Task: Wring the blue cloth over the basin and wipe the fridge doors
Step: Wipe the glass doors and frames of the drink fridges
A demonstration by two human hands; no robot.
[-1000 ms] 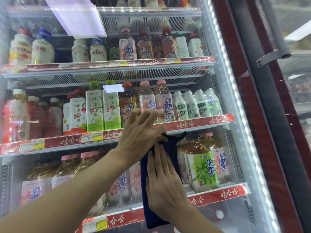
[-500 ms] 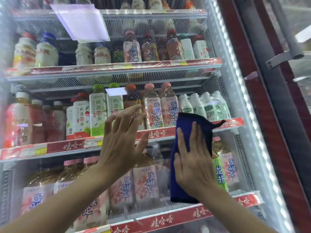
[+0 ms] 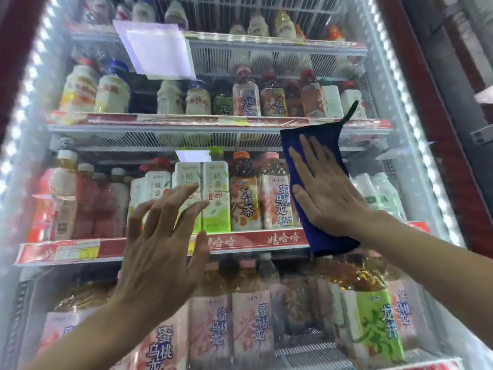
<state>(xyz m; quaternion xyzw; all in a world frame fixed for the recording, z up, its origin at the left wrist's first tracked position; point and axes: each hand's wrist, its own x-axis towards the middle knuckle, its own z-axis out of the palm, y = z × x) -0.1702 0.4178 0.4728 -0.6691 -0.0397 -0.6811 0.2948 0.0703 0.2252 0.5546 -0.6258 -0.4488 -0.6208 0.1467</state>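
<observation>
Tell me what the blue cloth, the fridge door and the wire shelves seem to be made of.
Blue cloth: soft matte fabric, likely microfibre; it folds limply and has a sewn hanging loop. Fridge door: clear glossy glass, probably; it mirrors a pale light patch over the bottles. Wire shelves: thin white rods, seemingly coated metal, though plastic cannot be excluded.

Rows of plastic drink bottles (image 3: 245, 198) stood on white wire shelves (image 3: 213, 140) fronted by red price strips (image 3: 282, 239); a white paper sheet (image 3: 157, 52) hung near the top.

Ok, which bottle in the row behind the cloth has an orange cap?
The orange-labelled bottle, between the green-labelled bottle and the pink-capped bottle.
</observation>
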